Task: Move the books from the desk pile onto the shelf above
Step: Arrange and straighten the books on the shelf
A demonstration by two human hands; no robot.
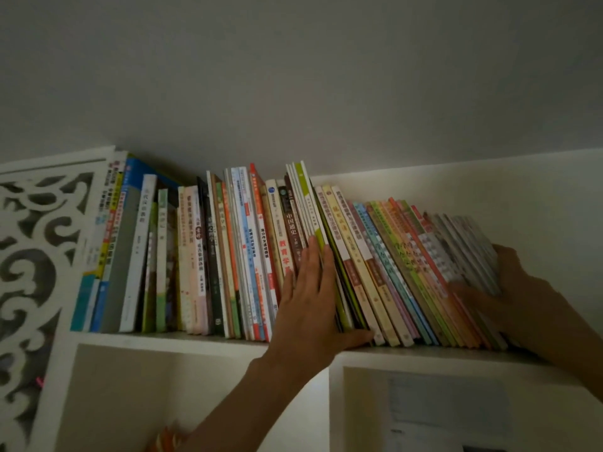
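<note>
White shelf [202,338] carries a long row of books [228,256] from its left end, beside a carved fretwork side panel [36,243], to near its right end; left part of the row stands roughly upright, right part leans left, tops tilted toward the middle. Left hand [310,288] lies flat with fingers straight against the spines at mid-shelf, fingertips up on a green-and-white book [308,203], thumb stretched right along the shelf's front edge under the leaning books, grasping nothing, just pressing. Right hand [499,282] at the right end of the row, blurred, fingers curled round the last bunch of thin grey-spined books [463,249], gripping them, thumb on the front side and fingers behind. That bunch rests on the shelf, leaning left against the colourful thin books [391,272] next to it. Below the shelf, open white compartments; a sheet of paper [447,409] sits in the right one. Orange item at bottom edge, too dim to tell
</note>
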